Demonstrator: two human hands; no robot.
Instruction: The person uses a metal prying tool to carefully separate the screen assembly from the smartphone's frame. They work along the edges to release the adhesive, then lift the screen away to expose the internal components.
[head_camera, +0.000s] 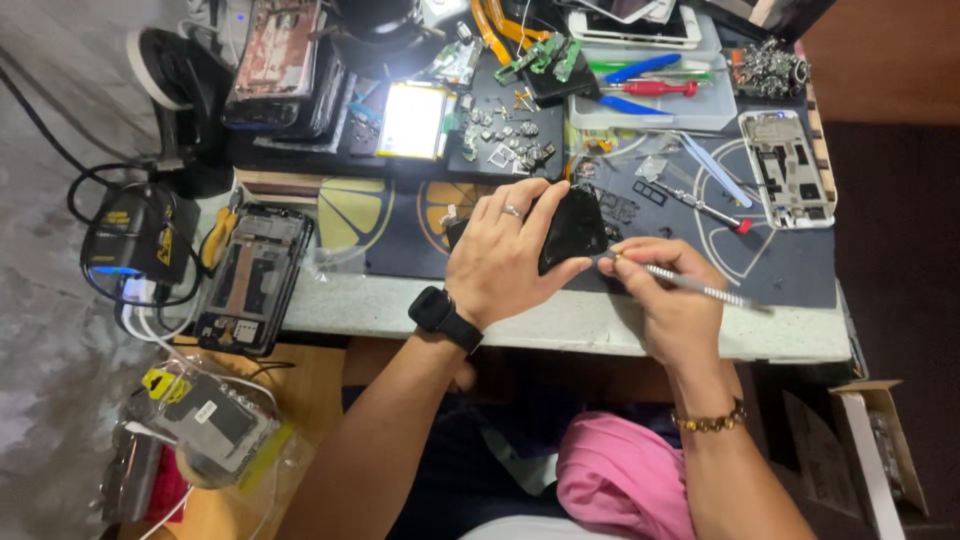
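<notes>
Left hand: the left hand (505, 262), ring on one finger and a black watch on the wrist, is wrapped around a small glossy black phone part (572, 230), fingers over the top, thumb under the lower edge.
Right hand: the right hand (668, 292) pinches a thin silver metal pry tool (690, 288) like a pen, tip touching the part's right edge.
Where the part is: tilted up off the dark repair mat (800, 262), near the front edge of the pale worktop (560, 325).
How it'll handle: looks light, thin and stiff, and I'd guess slick and easy to crack. Safest grip is by the edges, not the flat face.
Nearby: an opened black phone frame (250, 280) lies well off to the left, a white phone frame (790, 168) to the right, and loose small metal bits (505, 135) sit behind.
Also: a red-handled screwdriver (655, 89) lies in a tray at the back.
</notes>
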